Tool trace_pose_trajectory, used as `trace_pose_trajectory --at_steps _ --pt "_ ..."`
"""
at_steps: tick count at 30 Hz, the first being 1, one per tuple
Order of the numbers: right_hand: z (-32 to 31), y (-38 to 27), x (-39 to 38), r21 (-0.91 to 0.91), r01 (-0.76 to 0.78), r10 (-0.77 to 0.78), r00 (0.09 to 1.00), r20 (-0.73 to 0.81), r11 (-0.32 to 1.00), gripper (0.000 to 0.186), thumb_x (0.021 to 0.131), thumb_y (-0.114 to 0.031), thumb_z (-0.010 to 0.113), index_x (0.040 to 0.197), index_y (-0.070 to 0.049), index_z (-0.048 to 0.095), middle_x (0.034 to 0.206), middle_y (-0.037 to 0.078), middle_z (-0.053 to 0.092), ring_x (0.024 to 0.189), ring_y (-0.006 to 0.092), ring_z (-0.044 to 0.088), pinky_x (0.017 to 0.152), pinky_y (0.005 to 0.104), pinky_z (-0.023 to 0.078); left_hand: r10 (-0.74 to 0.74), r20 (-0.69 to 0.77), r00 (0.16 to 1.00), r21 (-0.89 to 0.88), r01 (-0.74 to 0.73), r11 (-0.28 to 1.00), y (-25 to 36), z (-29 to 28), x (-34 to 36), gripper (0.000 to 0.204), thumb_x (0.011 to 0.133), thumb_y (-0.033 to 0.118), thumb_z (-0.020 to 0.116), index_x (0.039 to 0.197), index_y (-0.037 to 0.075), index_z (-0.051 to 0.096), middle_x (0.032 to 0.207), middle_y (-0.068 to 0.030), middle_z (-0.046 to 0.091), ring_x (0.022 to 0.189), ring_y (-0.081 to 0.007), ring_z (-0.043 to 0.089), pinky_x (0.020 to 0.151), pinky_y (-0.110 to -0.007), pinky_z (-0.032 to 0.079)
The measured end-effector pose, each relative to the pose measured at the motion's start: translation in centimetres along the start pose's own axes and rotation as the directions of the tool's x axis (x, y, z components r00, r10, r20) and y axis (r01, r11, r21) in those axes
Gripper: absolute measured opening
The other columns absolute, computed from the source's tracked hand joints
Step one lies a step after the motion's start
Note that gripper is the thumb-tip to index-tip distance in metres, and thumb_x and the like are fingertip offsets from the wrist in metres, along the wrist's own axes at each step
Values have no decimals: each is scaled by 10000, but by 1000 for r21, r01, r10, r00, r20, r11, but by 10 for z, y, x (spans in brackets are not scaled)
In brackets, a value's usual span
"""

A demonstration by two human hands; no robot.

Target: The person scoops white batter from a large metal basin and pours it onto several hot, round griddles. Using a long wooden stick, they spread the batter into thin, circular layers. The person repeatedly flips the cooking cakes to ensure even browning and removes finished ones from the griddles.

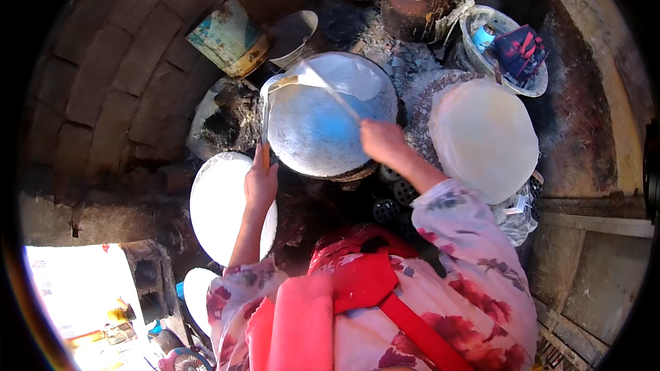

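In front of me is a round grey griddle point(316, 134) with a thin, whitish, translucent sheet point(354, 77) along its far part. My left hand point(261, 185) is closed round the wooden handle of a tool point(266, 155), whose metal shaft runs up the griddle's left rim and bends inward at the far end. A long thin stick point(335, 94) slants from my closed right hand point(383, 143) across the griddle to the sheet's far left part. Motion slightly blurs the right hand and stick. Whether the stick lies under or over the sheet, I cannot tell.
Right of the griddle lies a pile of round white sheets point(485, 141). A white round basin point(221, 209) stands beside my left forearm. Behind are a rusty tin point(230, 38), a bucket point(294, 36), a stove point(421, 3) and an oval basin point(540, 86). Perforated briquettes point(386, 211) sit below the griddle.
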State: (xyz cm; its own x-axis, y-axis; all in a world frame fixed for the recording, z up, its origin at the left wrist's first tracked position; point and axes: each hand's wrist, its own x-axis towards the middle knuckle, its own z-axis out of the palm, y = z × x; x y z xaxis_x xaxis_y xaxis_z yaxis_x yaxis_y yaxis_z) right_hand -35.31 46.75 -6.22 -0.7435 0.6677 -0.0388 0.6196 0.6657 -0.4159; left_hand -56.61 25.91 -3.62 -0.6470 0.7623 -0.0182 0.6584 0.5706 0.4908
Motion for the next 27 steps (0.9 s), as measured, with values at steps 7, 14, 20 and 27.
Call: trace_pose_trajectory --at_steps 7,14,20,27 --pt "11 8 19 -81 126 -119 989 91 989 159 819 -96 467 845 23 569 733 200 641 694 341 649 631 448 512 -59 43 997 -138 64 988 0 -19 -44 595 853 169 599 1368 3 351 1197 -237 556 1143 -315 538 929 -335 417" --pt "-20 37 46 -105 33 -21 993 112 994 170 832 -108 463 870 -12 597 741 152 651 680 301 654 588 425 522 -127 26 992 -211 129 969 -2 -43 -102 610 848 126 596 1383 13 324 1220 -229 547 1145 -312 539 930 -332 418" --pt "-16 3 17 -136 342 -292 910 293 930 169 796 -59 473 896 32 576 788 182 656 746 326 654 672 428 513 -211 16 977 -256 208 944 12 -47 -123 615 834 37 591 1391 14 332 1282 -140 532 1106 -180 541 941 -291 398" --pt "-14 26 62 -208 195 -155 969 191 959 193 802 -69 469 880 14 625 858 197 660 808 343 652 715 426 517 -198 -30 980 -290 181 940 6 -39 -128 614 842 116 613 1386 34 340 1169 -199 594 1030 -211 604 856 -305 460"
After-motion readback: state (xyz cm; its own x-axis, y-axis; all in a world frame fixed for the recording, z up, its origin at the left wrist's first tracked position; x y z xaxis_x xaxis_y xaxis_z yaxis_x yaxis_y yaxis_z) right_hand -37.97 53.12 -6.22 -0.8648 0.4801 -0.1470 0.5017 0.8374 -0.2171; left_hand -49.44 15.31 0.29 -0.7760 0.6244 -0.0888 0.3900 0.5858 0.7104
